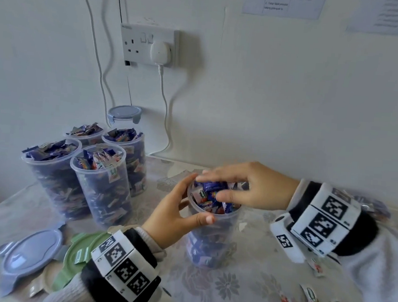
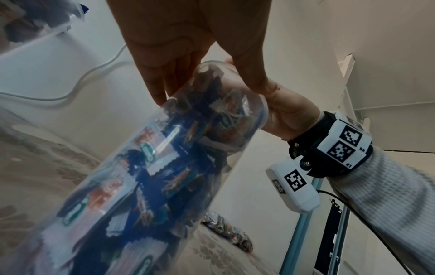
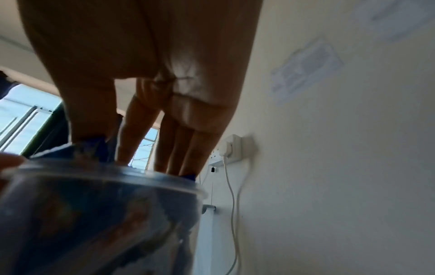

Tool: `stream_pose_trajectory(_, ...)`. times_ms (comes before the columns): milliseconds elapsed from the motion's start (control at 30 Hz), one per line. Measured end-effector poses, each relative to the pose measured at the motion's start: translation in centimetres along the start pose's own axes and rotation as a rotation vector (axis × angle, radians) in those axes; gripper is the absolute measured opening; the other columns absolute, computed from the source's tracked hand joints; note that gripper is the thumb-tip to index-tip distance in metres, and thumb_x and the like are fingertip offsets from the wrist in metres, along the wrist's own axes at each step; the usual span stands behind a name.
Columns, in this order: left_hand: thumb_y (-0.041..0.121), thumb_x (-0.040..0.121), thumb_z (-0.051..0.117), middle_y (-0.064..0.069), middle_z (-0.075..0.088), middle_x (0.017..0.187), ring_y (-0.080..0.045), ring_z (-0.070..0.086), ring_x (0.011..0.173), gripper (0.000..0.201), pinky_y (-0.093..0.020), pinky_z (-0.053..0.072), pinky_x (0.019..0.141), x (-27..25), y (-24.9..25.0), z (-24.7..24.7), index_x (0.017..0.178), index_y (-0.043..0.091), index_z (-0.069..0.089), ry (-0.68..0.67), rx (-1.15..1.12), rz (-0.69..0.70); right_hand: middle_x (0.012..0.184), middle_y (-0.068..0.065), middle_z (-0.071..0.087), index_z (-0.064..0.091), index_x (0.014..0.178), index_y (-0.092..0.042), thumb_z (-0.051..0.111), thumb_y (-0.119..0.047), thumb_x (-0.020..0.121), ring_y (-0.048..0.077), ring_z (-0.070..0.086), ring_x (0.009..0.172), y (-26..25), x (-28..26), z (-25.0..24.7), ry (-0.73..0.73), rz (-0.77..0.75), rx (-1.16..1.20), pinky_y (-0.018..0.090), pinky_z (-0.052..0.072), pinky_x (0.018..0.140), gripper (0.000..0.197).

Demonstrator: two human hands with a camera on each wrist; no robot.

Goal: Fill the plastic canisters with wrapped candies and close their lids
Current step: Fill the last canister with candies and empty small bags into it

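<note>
A white wall (image 1: 292, 98) is carrying a double socket (image 1: 149, 44) with a white plug (image 1: 160, 52), its cable (image 1: 165, 110) trailing down. Printed sheets (image 1: 283, 2) are hanging above. A floral cloth is covering the tabletop (image 1: 242, 285). Daylight is entering through a window (image 3: 21, 115).

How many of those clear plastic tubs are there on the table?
6: four open clear plastic tubs of wrapped candies clustered at left, one lidded tub behind them, one gripped by the left hand. More may be hidden.
</note>
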State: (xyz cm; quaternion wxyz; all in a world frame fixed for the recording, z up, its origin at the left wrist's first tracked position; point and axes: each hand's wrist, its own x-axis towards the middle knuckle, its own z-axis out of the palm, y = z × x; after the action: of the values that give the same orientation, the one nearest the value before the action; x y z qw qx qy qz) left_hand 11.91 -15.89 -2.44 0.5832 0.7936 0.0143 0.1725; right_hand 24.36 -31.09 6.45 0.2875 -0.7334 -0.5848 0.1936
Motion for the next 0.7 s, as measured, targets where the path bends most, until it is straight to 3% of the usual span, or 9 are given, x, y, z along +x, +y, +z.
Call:
stream_pose_trajectory(100, 0.076, 0.044, 0.071, 0.014, 0.048, 0.131, 0.001, 0.051, 0.118, 0.097, -0.020, 0.043, 0.100, -0.1, -0.1, 0.0, 0.126, 0.042, 0.031, 0.012, -0.001, -0.015, 0.144, -0.019, 0.040, 0.054, 0.129, -0.037, 0.066, -0.020, 0.088, -0.008, 0.031, 0.133, -0.1, 0.2, -0.4, -0.174, 0.042, -0.158, 0.013, 0.021, 0.111, 0.047)
stream_pose_trajectory(267, 0.077, 0.045, 0.070, 0.017, 0.049, 0.128, 0.006, 0.050, 0.117, 0.093, -0.019, 0.042, 0.099, -0.2, -0.1, 0.2, 0.123, 0.046, 0.030, 0.027, 0.006, -0.003, 0.141, -0.021, 0.045, 0.054, 0.129, -0.038, 0.064, -0.030, 0.088, -0.003, 0.039, 0.128, -0.9, 1.5, 0.0, -0.257, 0.100, -0.362, 0.014, 0.027, 0.103, 0.043)
stream_pose_trajectory(333, 0.077, 0.046, 0.069, 0.017, 0.049, 0.129, 0.006, 0.050, 0.117, 0.093, -0.019, 0.041, 0.100, -0.2, -0.2, 0.2, 0.123, 0.046, 0.029, 0.030, 0.013, 0.004, 0.130, -0.019, 0.057, 0.060, 0.124, -0.036, 0.063, -0.031, 0.088, 0.001, 0.051, 0.116, -1.2, 1.9, 0.2, -0.287, 0.110, -0.413, 0.017, 0.037, 0.099, 0.037)
stream_pose_trajectory(400, 0.077, 0.046, 0.069, 0.016, 0.048, 0.130, 0.006, 0.050, 0.117, 0.093, -0.020, 0.041, 0.101, -0.2, -0.3, 0.2, 0.124, 0.047, 0.028, 0.033, 0.012, 0.012, 0.102, -0.018, 0.069, 0.067, 0.116, -0.035, 0.062, -0.031, 0.088, 0.000, 0.059, 0.090, -1.4, 2.3, 0.4, -0.302, 0.119, -0.419, 0.016, 0.044, 0.084, 0.028)
stream_pose_trajectory(433, 0.077, 0.046, 0.069, 0.016, 0.048, 0.131, 0.005, 0.050, 0.117, 0.093, -0.021, 0.041, 0.102, -0.2, -0.3, 0.2, 0.124, 0.047, 0.027, 0.035, 0.010, 0.017, 0.088, -0.017, 0.069, 0.070, 0.111, -0.034, 0.061, -0.031, 0.089, 0.002, 0.057, 0.077, -1.5, 2.4, 0.5, -0.305, 0.123, -0.421, 0.012, 0.042, 0.073, 0.025)
stream_pose_trajectory(500, 0.077, 0.047, 0.070, 0.014, 0.048, 0.132, 0.004, 0.050, 0.118, 0.094, -0.021, 0.041, 0.102, -0.2, -0.4, 0.3, 0.125, 0.046, 0.027, 0.039, -0.007, 0.027, 0.083, -0.010, 0.070, 0.072, 0.106, -0.032, 0.059, -0.032, 0.089, 0.009, 0.056, 0.073, -1.6, 2.5, 0.9, -0.297, 0.123, -0.434, 0.014, 0.038, 0.063, 0.021)
stream_pose_trajectory(600, 0.078, 0.047, 0.069, 0.015, 0.047, 0.133, 0.006, 0.049, 0.119, 0.096, -0.017, 0.040, 0.101, -0.2, -0.5, 0.3, 0.126, 0.043, 0.028, 0.044, -0.012, 0.034, 0.095, -0.008, 0.072, 0.072, 0.108, -0.031, 0.061, -0.030, 0.089, 0.006, 0.057, 0.076, -1.2, 2.2, 1.0, -0.255, 0.143, -0.393, 0.011, 0.038, 0.065, 0.022)
stream_pose_trajectory(667, 0.080, 0.046, 0.066, 0.016, 0.045, 0.133, 0.007, 0.047, 0.119, 0.101, -0.014, 0.039, 0.100, -0.1, -0.5, 0.2, 0.130, 0.038, 0.027, 0.042, 0.014, 0.034, 0.109, -0.010, 0.070, 0.069, 0.115, -0.026, 0.063, -0.024, 0.089, -0.002, 0.061, 0.091, -0.9, 2.0, 0.7, -0.239, 0.167, -0.240, 0.005, 0.041, 0.081, 0.027)
stream_pose_trajectory(700, 0.081, 0.046, 0.065, 0.016, 0.046, 0.132, 0.007, 0.047, 0.119, 0.104, -0.013, 0.040, 0.099, -0.1, -0.6, 0.2, 0.132, 0.035, 0.027, 0.041, 0.027, 0.036, 0.114, -0.008, 0.069, 0.067, 0.118, -0.022, 0.062, -0.023, 0.090, -0.001, 0.061, 0.100, -0.8, 1.9, 0.5, -0.221, 0.181, -0.141, 0.011, 0.043, 0.092, 0.028)
